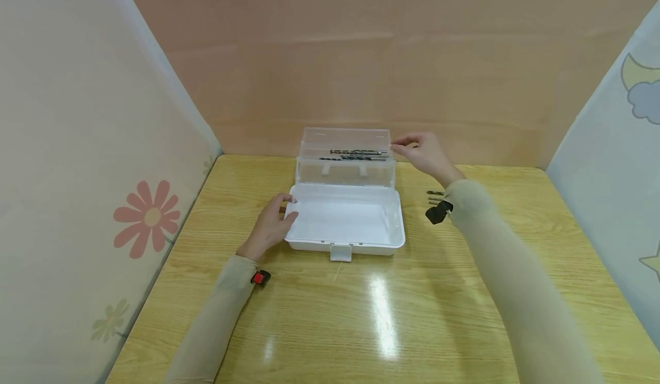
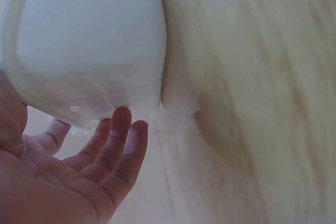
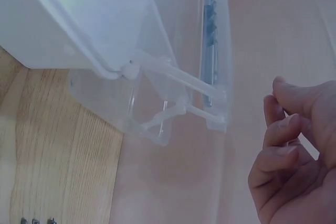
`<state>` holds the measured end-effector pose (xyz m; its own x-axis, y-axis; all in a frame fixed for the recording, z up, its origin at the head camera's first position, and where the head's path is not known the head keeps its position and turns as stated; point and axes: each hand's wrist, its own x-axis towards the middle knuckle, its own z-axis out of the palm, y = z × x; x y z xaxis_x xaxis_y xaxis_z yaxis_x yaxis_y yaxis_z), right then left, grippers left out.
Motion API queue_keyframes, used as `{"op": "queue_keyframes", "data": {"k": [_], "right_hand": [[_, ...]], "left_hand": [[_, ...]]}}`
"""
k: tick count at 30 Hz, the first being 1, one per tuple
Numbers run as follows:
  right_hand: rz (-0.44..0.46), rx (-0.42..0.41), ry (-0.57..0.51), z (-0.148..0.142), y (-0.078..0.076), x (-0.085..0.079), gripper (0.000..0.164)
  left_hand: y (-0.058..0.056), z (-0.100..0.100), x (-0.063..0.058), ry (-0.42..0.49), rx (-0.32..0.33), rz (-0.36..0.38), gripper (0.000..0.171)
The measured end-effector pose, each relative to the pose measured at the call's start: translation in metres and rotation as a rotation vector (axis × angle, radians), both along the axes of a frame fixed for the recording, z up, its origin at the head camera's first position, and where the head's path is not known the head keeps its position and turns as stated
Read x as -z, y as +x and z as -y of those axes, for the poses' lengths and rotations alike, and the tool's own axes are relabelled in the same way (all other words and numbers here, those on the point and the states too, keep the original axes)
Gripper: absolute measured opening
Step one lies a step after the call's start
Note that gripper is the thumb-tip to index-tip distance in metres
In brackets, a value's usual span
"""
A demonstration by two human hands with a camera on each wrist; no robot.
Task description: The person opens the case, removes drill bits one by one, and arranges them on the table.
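Note:
A white plastic toolbox (image 1: 344,215) stands with its lid raised, and its clear folding tray (image 1: 345,172) rises behind the base. Several dark twist drill bits (image 1: 358,153) lie in the upper tray; the right wrist view shows drill bits (image 3: 210,40) through the clear wall. My left hand (image 1: 270,226) holds the base's left side, thumb over the rim and fingers (image 2: 118,135) against the outer wall. By the tray's right end is my right hand (image 1: 425,155), apart from it in the right wrist view, thumb and forefinger tips close together, with nothing visible between them.
More drill bits (image 1: 435,193) lie on the wooden table (image 1: 309,326) right of the toolbox, partly hidden by the right sleeve and wrist device. A latch (image 1: 341,252) hangs at the toolbox front. A peach backdrop (image 1: 340,57) stands close behind the tray.

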<state>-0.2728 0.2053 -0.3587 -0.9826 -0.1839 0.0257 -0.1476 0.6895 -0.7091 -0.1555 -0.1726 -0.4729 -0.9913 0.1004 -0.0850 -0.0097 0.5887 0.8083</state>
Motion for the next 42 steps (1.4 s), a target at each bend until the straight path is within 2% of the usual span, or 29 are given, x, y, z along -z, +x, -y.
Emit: {"op": "queue_keyframes", "data": {"k": [8,17,30,36,42], "right_hand": [[0.079,-0.055,0.028,0.013,-0.01,0.006,0.031],[0.118,-0.148,0.152,0.022,-0.014,0.009,0.028],[0.119,-0.204,0.193,0.026,-0.023,0.01,0.021],[0.157,-0.189,0.175,0.026,-0.025,0.011,0.019],[0.129,-0.207,0.203,0.027,-0.028,0.012,0.018]], "left_hand": [[0.0,-0.002,0.001,0.007,0.011,-0.011,0.036],[0.002,-0.004,0.0,0.006,0.008,-0.014,0.036],[0.002,-0.002,0.0,0.004,-0.002,-0.007,0.035],[0.003,-0.001,0.0,0.003,-0.008,-0.002,0.036],[0.003,0.0,0.0,0.003,-0.001,-0.016,0.035]]}}
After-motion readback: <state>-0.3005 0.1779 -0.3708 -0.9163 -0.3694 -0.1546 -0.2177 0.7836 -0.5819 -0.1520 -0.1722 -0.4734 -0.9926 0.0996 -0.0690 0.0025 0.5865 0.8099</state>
